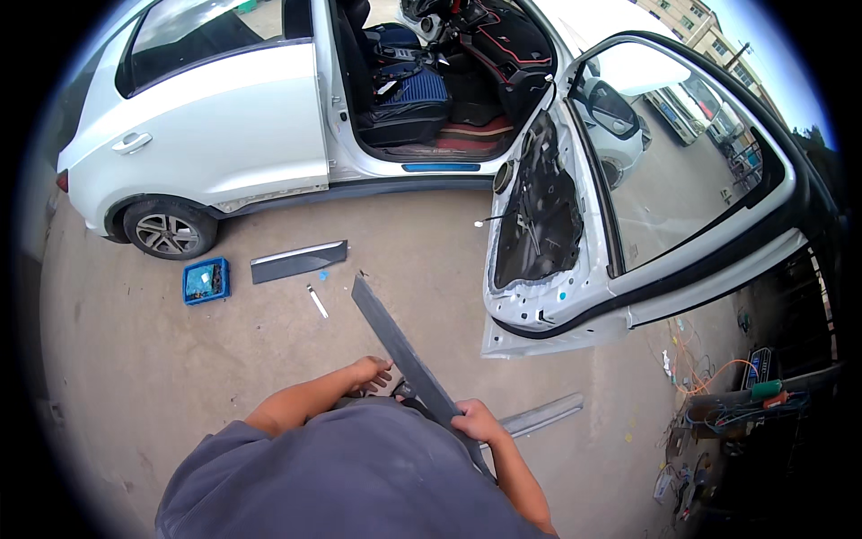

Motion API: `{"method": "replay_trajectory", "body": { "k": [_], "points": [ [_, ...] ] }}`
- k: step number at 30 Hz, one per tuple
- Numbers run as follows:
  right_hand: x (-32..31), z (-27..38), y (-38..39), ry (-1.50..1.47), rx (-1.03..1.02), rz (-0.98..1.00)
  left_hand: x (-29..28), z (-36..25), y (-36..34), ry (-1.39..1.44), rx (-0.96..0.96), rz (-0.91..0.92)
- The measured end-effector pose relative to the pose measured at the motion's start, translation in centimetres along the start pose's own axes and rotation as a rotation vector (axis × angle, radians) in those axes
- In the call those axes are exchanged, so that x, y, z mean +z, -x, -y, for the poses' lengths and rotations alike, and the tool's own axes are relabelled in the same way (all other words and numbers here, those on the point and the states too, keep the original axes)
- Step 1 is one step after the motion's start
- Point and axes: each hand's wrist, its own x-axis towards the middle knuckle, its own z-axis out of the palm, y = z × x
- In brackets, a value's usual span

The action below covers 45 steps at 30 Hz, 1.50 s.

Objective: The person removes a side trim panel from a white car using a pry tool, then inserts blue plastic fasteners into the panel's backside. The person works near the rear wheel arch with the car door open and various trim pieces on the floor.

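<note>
My right hand (476,422) is closed around a long dark grey car trim panel (404,346), gripping it by its edge near the lower end. The panel slants from beside my body up and to the left. Close to its left edge is my left hand (370,373), fingers loosely apart, holding nothing that I can see. A shorter grey trim panel with a bright strip (299,262) lies on the concrete ahead to the left. Another trim panel (548,413) rests on the ground to the right, partly hidden behind my right hand and the held panel.
A white car (242,135) stands ahead, its front door (539,310) swung wide with the inner lining off. On the ground are a blue crate (206,281) and a thin white strip (318,302). Cables and tools (691,368) lie at far right.
</note>
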Motion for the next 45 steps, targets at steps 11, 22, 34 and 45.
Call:
{"method": "replay_trajectory", "body": {
  "k": [11,22,34,45],
  "points": [
    [0.4,8.3,-10.7,-0.036,-0.018,0.366,-3.6,-1.2,14.7,1.417,0.969,-0.032],
    [16.2,18.9,-18.7,0.494,-0.237,-0.134,-16.3,3.0,25.9,0.646,1.049,-0.725],
    [19.8,34.4,-19.4,0.283,-0.483,-0.355,-26.3,-2.0,35.5,-0.716,0.455,-0.834],
    [21.3,32.7,-28.2,0.123,-0.741,-0.421,-30.9,-4.6,31.1,-0.737,0.432,-0.868]
  ]
}}
